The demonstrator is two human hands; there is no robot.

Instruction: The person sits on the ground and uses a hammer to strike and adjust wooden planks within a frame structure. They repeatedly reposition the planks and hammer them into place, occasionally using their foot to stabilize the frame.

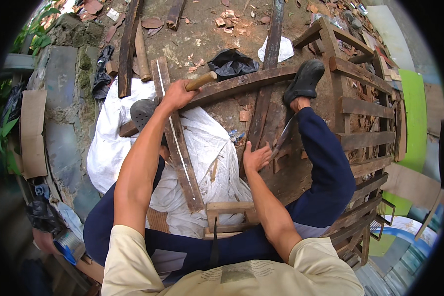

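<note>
Nearest, a small wooden frame, and just beside it the near end of the plank, its white stripe running lengthwise! The plank's long axis goes away from the body, far end leaning left, over the white sheet. Right hand now: fingers partly spread, near a blade slanting away rightward; whether they touch, I can't tell. Farther out, the left hand wraps its fingers round a handle, butt pointing right, above the crosswise beam.
</note>
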